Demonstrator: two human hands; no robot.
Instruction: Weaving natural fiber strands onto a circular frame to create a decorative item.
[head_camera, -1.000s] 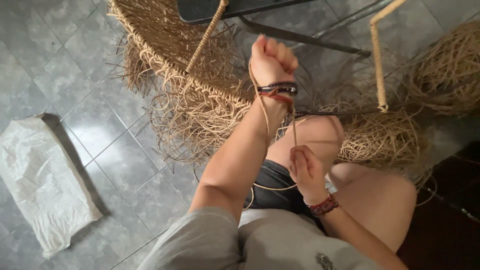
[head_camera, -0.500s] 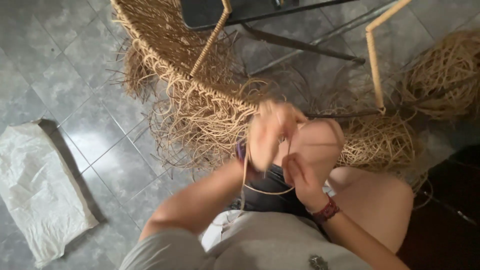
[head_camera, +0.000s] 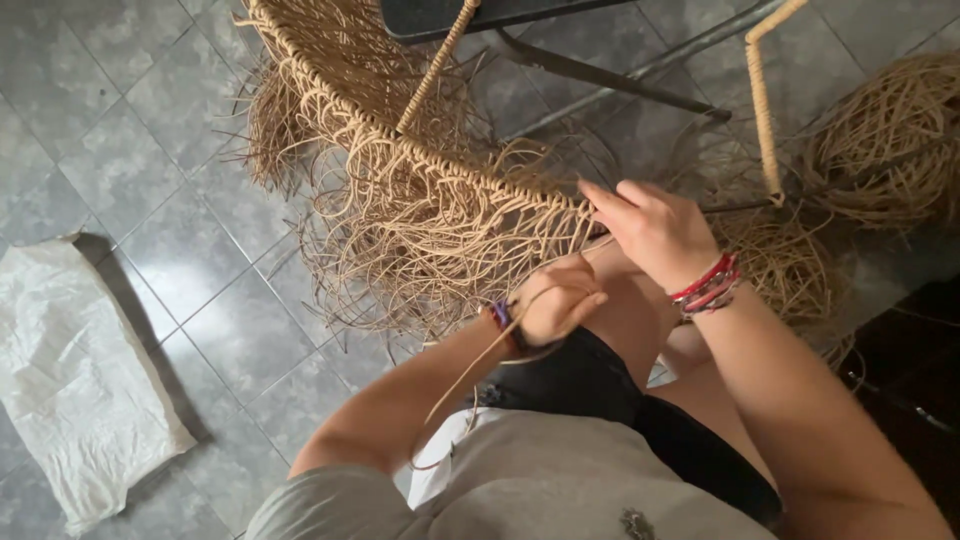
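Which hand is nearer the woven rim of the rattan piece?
Right. The right hand has its fingers at the woven rim, while the left hand sits lower, over the knee, gripping a loose strand.

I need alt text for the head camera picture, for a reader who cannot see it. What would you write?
Seen from above, a seated person's right hand touches the woven rim of a large rattan piece, while the left hand grips a loose rattan strand over the knee. Loose rattan coils and a white sack lie on the grey tiled floor.

Single head cam, looking steeply down, close.
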